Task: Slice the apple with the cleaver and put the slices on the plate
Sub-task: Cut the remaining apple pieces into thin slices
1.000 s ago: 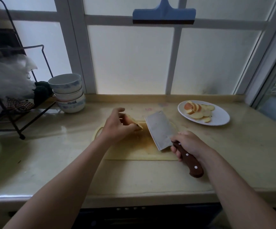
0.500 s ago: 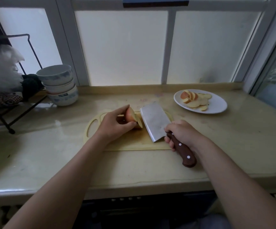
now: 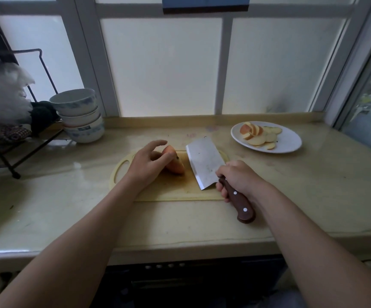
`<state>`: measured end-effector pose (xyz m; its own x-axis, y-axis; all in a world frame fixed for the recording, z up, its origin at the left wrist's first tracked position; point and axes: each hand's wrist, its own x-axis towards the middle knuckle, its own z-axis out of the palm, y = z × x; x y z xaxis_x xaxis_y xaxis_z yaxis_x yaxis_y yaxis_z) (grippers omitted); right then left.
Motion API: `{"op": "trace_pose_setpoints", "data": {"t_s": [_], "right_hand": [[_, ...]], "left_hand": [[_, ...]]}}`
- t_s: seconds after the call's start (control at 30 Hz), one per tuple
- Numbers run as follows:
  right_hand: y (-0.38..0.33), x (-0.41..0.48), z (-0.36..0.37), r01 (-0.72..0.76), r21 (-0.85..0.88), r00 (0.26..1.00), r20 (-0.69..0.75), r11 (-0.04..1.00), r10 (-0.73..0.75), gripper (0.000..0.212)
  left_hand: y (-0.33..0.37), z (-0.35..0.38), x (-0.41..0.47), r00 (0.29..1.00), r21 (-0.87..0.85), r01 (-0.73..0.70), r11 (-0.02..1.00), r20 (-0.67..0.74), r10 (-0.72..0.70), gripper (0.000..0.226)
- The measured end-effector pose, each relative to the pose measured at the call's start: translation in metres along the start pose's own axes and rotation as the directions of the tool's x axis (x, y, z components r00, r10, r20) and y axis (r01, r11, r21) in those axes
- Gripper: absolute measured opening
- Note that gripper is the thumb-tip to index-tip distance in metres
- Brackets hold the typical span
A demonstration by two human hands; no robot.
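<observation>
A piece of red-skinned apple (image 3: 175,164) rests on the pale yellow cutting board (image 3: 169,190) in the middle of the counter. My left hand (image 3: 147,162) holds the piece from its left side, index finger lifted. My right hand (image 3: 239,177) grips the brown wooden handle of the cleaver (image 3: 204,162). Its broad blade is tilted over the board, just right of the apple piece and apart from it. A white plate (image 3: 291,141) at the back right carries several apple slices (image 3: 258,134).
Three stacked bowls (image 3: 80,116) stand at the back left beside a black wire rack (image 3: 13,134) holding cloths. A window frame runs along the counter's back. The counter's front edge is close below my arms.
The camera has tipped down and closer. My left hand turned the apple piece so its red skin shows and set it on the board. The cleaver stayed just right of it.
</observation>
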<state>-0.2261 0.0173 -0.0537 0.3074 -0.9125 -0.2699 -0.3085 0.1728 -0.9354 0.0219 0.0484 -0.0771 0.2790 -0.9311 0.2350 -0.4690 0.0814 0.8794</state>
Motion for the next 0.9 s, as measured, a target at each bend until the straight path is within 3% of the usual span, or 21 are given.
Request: {"op": "trace_pose_setpoints", "data": {"t_s": [0.1, 0.23, 0.33, 0.5, 0.67, 0.9], "right_hand": [[0.0, -0.001, 0.0, 0.006, -0.004, 1.0, 0.0, 1.0, -0.006, 0.007], [-0.001, -0.002, 0.0, 0.007, -0.001, 1.0, -0.002, 1.0, -0.007, 0.006], [-0.001, -0.002, 0.0, 0.013, -0.012, 1.0, -0.001, 1.0, -0.013, 0.007], [0.0, -0.003, 0.0, 0.027, -0.014, 1.0, 0.005, 1.0, -0.027, 0.005], [-0.005, -0.006, 0.0, 0.039, -0.047, 0.999, 0.013, 0.998, -0.039, 0.002], [-0.037, -0.014, 0.013, 0.156, -0.278, 0.987, 0.017, 0.948, -0.157, 0.016]], "left_hand": [[0.002, 0.001, 0.0, 1.0, 0.006, -0.011, 1.0, 0.001, 0.011, 0.036], [0.003, 0.0, -0.001, 1.0, 0.015, -0.007, 1.0, 0.002, 0.007, 0.042], [0.003, 0.0, -0.001, 1.0, -0.006, -0.004, 1.0, 0.01, 0.004, 0.031], [0.004, 0.0, -0.001, 0.999, 0.034, -0.041, 0.999, 0.023, 0.04, 0.051], [0.0, 0.0, -0.001, 0.997, 0.066, -0.073, 0.995, 0.025, 0.071, 0.043], [-0.001, -0.001, 0.002, 0.992, 0.122, -0.097, 0.988, 0.093, 0.086, 0.061]]}}
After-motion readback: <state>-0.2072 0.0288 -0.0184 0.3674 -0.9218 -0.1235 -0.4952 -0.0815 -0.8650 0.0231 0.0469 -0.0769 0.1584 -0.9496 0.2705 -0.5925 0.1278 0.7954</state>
